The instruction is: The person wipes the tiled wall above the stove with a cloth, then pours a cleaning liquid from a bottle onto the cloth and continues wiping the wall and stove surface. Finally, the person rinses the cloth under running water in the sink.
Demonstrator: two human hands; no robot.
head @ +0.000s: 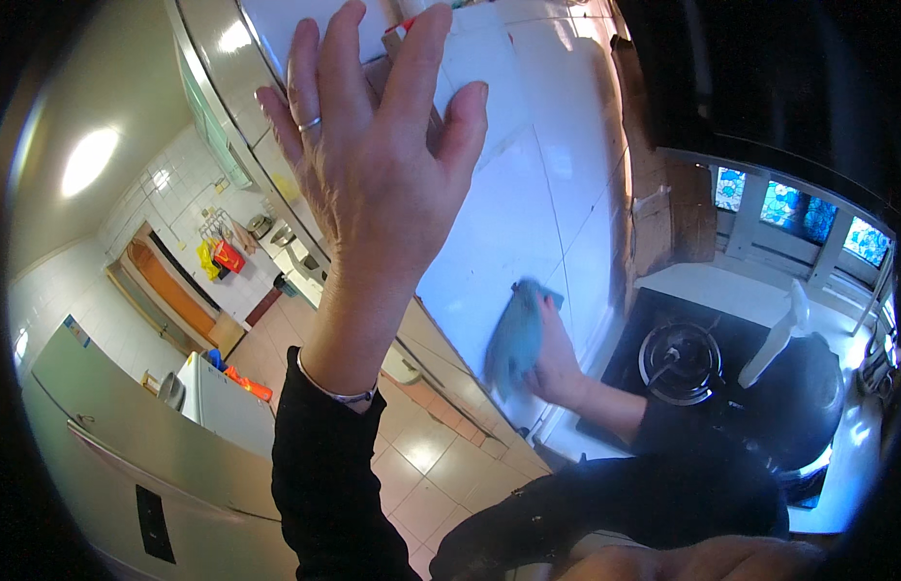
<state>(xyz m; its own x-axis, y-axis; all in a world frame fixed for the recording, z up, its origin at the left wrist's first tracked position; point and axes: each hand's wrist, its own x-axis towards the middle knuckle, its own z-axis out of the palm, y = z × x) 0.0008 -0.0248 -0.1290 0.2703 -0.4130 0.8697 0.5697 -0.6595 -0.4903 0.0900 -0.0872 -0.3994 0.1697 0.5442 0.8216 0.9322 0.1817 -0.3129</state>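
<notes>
My left hand (pixel 381 160) is raised at the upper middle with its fingers spread, its back to the camera and a ring on one finger. Behind its fingers is a brownish, partly hidden object; whether they touch cannot be told. Lower down, my right hand (pixel 555 363) holds a teal cloth (pixel 519 338), slightly blurred, against the white tiled wall (pixel 494 240). The right forearm reaches across the edge of the black gas stove (pixel 617 363).
A round burner (pixel 679 363) and a large black pan (pixel 791 407) are on the stove, with cardboard (pixel 653 218) beside the wall. A dark overhead structure (pixel 770 87) hangs at upper right. A refrigerator (pixel 152 450) and tiled floor (pixel 421 450) lie to the left.
</notes>
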